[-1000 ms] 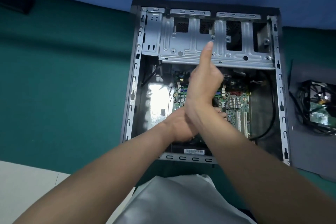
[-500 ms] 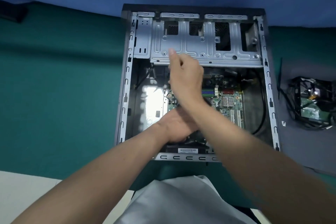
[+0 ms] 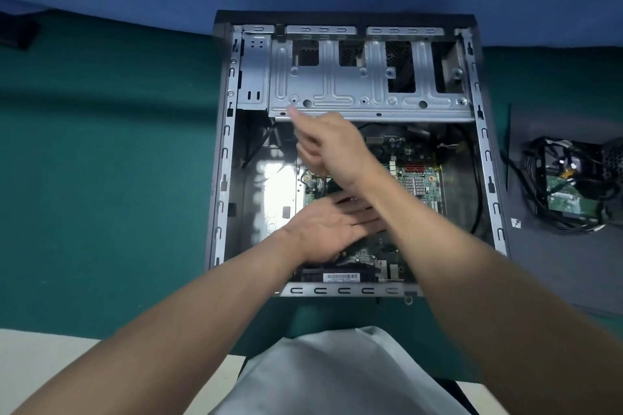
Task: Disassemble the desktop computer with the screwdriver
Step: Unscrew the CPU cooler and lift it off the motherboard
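Note:
The desktop computer case [image 3: 222, 178] lies open on a green mat. A silver drive cage [image 3: 337, 91] spans its far end, and the green motherboard [image 3: 418, 178] sits below it. My left hand [image 3: 323, 229] rests flat on the motherboard with straight fingers. My right hand [image 3: 330, 148] crosses over the left. Its index finger stretches out to the cage's lower left edge, its other fingers are loosely curled, and it holds nothing. No screwdriver is in view.
A removed drive with a tangle of black cables [image 3: 569, 185] lies on a dark grey panel [image 3: 556, 266] right of the case. A thin dark strip [image 3: 507, 145] lies between them. Green mat [image 3: 101, 162] stretches to the left.
My right hand has swept left along the drive cage's lower edge, from the middle to its left end. My left hand has flattened on the motherboard.

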A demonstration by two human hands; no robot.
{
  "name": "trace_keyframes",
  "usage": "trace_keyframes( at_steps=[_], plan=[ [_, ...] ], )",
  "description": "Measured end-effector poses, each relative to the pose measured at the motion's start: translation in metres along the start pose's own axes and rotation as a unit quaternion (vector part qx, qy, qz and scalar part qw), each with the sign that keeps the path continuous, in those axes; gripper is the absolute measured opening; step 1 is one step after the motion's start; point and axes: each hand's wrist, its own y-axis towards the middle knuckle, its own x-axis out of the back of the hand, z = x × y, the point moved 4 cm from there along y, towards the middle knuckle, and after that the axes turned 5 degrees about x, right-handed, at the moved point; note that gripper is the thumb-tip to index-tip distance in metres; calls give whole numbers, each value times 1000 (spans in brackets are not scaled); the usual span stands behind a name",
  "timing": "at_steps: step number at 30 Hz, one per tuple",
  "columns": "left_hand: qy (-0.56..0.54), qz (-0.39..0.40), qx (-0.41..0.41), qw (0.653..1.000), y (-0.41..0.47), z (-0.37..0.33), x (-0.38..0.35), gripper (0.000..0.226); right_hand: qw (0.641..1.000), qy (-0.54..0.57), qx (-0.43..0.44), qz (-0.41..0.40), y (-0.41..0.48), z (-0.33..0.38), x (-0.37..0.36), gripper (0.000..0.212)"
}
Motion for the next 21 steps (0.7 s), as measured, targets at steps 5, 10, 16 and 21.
trace_keyframes(
  at_steps=[5,10,16,21],
  plan=[
    [-3,34,-10,999,4,-4,7,60,972,-214,-19,-101,0,8,19,55],
    [-67,72,27,995,5,-1,2,66,902,0,-15,-432,-19,-5,3,55],
    [10,57,-30,998,7,-1,7,69,992,85,17,-88,-3,-8,5,67],
    [7,99,-13,995,3,2,-9,67,992,-99,-43,70,6,4,16,56]
  ],
)
